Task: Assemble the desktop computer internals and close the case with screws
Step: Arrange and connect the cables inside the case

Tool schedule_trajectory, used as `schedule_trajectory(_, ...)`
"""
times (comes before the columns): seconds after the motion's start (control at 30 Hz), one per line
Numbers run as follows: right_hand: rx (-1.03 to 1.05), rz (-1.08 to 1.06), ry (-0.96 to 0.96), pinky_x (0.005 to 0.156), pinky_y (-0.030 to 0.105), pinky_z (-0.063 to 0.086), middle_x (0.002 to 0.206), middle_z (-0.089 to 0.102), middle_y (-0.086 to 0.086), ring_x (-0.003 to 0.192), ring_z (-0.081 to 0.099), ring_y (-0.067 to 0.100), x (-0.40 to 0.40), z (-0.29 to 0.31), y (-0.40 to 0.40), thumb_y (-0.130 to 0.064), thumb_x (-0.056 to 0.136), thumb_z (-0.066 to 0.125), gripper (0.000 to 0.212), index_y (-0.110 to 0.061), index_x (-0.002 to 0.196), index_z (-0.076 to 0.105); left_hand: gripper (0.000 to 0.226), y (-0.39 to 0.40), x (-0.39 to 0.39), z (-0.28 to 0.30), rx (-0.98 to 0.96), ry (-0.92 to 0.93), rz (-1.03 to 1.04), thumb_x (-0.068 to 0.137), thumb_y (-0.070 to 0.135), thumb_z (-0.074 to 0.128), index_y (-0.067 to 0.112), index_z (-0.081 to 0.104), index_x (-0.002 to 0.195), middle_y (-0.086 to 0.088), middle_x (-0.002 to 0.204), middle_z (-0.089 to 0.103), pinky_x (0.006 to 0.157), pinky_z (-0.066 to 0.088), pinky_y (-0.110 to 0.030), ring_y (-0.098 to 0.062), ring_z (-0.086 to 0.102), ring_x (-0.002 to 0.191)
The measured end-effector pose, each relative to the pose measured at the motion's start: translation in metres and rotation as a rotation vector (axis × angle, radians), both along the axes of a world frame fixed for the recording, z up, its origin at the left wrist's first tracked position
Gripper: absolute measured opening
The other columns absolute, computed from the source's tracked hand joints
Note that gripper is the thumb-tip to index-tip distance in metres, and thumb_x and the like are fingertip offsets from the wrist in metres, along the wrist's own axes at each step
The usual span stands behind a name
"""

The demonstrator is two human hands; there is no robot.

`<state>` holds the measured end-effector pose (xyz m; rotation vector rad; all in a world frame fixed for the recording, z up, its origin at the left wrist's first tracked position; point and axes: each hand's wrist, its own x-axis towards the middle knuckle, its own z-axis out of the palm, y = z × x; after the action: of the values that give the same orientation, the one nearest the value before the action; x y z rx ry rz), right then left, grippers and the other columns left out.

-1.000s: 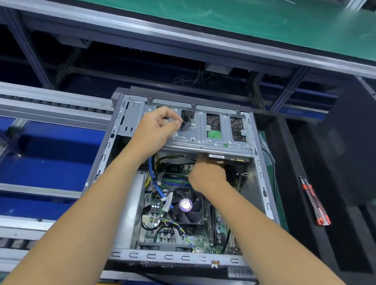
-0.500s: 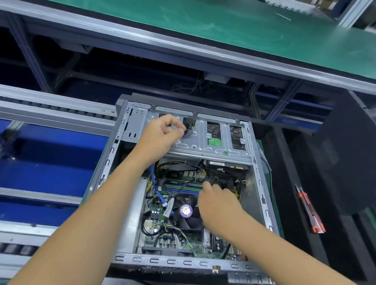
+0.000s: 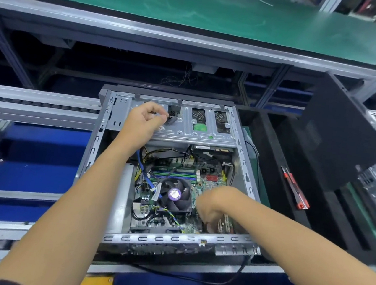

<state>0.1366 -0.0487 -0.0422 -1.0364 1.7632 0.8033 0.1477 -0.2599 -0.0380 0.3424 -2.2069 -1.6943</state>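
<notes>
- Open computer case (image 3: 99, 152) lying on its side on the conveyor line, side wall off, internals facing up. Sheet steel, likely heavy and stiff, edges probably sharp; best handled by the folded rim rails, not by anything inside.
- Dark side panel (image 3: 339, 148) propped tilted to the right, well apart from the case; not yet fitted. Thin, flat and broad by the look; best taken by two opposite edges.
- Metal drive cage (image 3: 197, 135) spanning the far end of the case. Rigid; fit for pressing on.
- Motherboard (image 3: 210, 181) flat on the case floor, below the cage. Fragile; not a place to lean or grip.
- CPU fan (image 3: 175, 194) mid-board, purple label up. Plastic blades, light; hold the frame only.
- Left hand (image 3: 145, 122) over the near-left part of the drive cage, fingers curled, pinching a small black connector (image 3: 172, 119) between thumb and fingertips. Connector light, hard plastic, its cable presumably soft; grip the body, not the wire.
- Right hand (image 3: 212, 205) low in the case, just right of the fan, over the board's near-right corner. Fingers bent downward, tips hidden and blurred; cannot tell whether anything is held.
- Red-and-black screwdriver (image 3: 295, 190) lying on the dark tray right of the case, untouched, well apart from both hands.
</notes>
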Motion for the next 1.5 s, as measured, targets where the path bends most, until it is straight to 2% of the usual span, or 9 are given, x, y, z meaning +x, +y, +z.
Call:
schedule_trajectory(0.13,-0.216,-0.117,-0.040,0.060,0.026,0.036,0.080,0.056,0.004,0.072,0.049,0.018,-0.013,0.013,-0.001,-0.030,0.104,0.050,0.035,-0.004,0.087,0.066,0.006,0.000,0.002,-0.001,-0.011,0.010,-0.010,0.087,0.027,0.059,0.030,0.065,0.086,-0.005,0.066,0.053,0.047,0.036,-0.017,-0.019,0.038,0.060)
schedule_trajectory(0.27,-0.273,-0.222,-0.049,0.051,0.014,0.033,0.080,0.056,0.011,0.064,0.042,0.018,-0.019,0.015,0.000,-0.019,0.105,0.045,0.033,0.003,0.091,0.064,0.007,0.001,0.003,-0.001,-0.030,0.008,-0.011,0.088,0.028,0.059,0.032,0.065,0.085,-0.003,0.066,0.054,0.054,0.034,-0.024,-0.019,0.039,0.061)
schedule_trajectory(0.43,-0.325,-0.264,0.033,0.079,0.028,0.045,0.129,0.064,0.012,0.113,0.061,0.029,-0.023,0.025,0.006,-0.017,0.099,0.054,0.030,-0.007,0.125,0.064,0.011,0.002,0.004,0.001,-0.022,0.009,-0.007,0.090,0.023,0.058,0.031,0.064,0.084,0.007,0.057,0.054,0.048,0.032,-0.018,-0.016,0.035,0.053)
schedule_trajectory(0.6,-0.619,-0.421,-0.069,0.054,0.018,0.040,0.093,0.070,-0.002,0.071,0.059,0.014,-0.042,0.037,0.000,0.007,0.092,0.042,0.032,-0.008,0.098,0.070,0.010,0.002,0.004,0.002,-0.020,0.007,0.013,0.089,0.024,0.059,0.031,0.064,0.083,0.012,0.050,0.048,0.040,0.030,-0.012,-0.009,0.031,0.047)
schedule_trajectory(0.87,-0.884,-0.606,0.015,0.058,0.032,0.034,0.079,0.052,-0.007,0.061,0.045,0.014,-0.039,0.007,-0.017,-0.025,0.105,0.037,0.032,-0.023,0.136,0.044,0.008,0.000,0.003,0.001,-0.028,0.021,-0.003,0.089,0.024,0.058,0.028,0.064,0.085,0.010,0.049,0.042,0.041,0.029,-0.013,-0.011,0.029,0.045)
schedule_trajectory(0.97,-0.941,-0.563,0.035,0.070,0.033,0.042,0.101,0.063,-0.016,0.082,0.055,0.008,-0.037,0.002,-0.022,-0.041,0.105,0.038,0.034,-0.029,0.133,0.054,0.008,0.000,0.002,0.002,-0.022,0.022,-0.012,0.091,0.023,0.058,0.027,0.064,0.086,0.006,0.051,0.040,0.041,0.030,-0.012,-0.009,0.029,0.044)
schedule_trajectory(1.07,-1.005,-0.583,0.082,0.075,0.040,0.049,0.099,0.069,-0.007,0.086,0.062,0.018,-0.034,-0.008,-0.026,-0.038,0.105,0.043,0.028,-0.030,0.121,0.064,0.009,0.001,0.003,0.003,-0.017,0.023,-0.013,0.092,0.022,0.058,0.026,0.063,0.087,0.005,0.051,0.040,0.040,0.030,-0.013,-0.007,0.029,0.043)
schedule_trajectory(1.27,-0.954,-0.592,0.143,0.079,0.041,0.045,0.099,0.051,0.006,0.094,0.054,0.032,-0.024,-0.019,-0.031,-0.024,0.107,0.036,0.024,-0.010,0.116,0.054,0.009,0.002,0.003,0.004,-0.009,0.021,-0.016,0.092,0.019,0.058,0.024,0.063,0.088,0.011,0.045,0.040,0.040,0.030,-0.012,-0.003,0.028,0.040)
schedule_trajectory(1.5,-0.600,-0.639,0.504,0.064,0.035,0.039,0.105,0.065,0.008,0.078,0.056,0.028,-0.015,-0.018,-0.029,-0.011,0.095,0.050,0.019,-0.007,0.113,0.055,0.011,0.001,0.001,0.002,0.002,0.006,-0.013,0.092,0.020,0.058,0.027,0.063,0.086,0.000,0.054,0.045,0.042,0.034,-0.012,-0.004,0.032,0.042)
